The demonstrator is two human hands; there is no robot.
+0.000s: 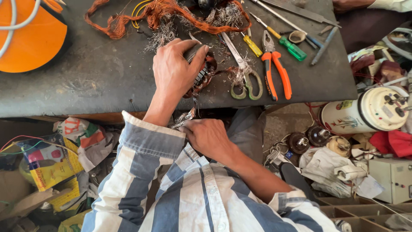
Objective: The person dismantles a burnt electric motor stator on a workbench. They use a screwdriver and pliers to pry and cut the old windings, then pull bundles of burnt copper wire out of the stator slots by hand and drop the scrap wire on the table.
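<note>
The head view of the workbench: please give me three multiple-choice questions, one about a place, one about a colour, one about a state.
1. Where do the scissors lie?
A. left of the pliers
B. on the floor
C. on the orange disc

2. What colour are the handles of the pliers?
A. blue
B. orange
C. white

3. What is the left hand doing?
A. resting open
B. gripping the motor core
C. holding scissors

Key: 1 A, they sit beside the pliers; 2 B, both handles are orange; 3 B, its fingers wrap the motor core.

Worktop [107, 81] dark grey. Copper-orange wire [171, 15] along far edge. Pliers [274, 71] orange-handled; screwdrivers [252, 45] yellow and green. Shirt [193, 197] blue-and-white striped.
</note>
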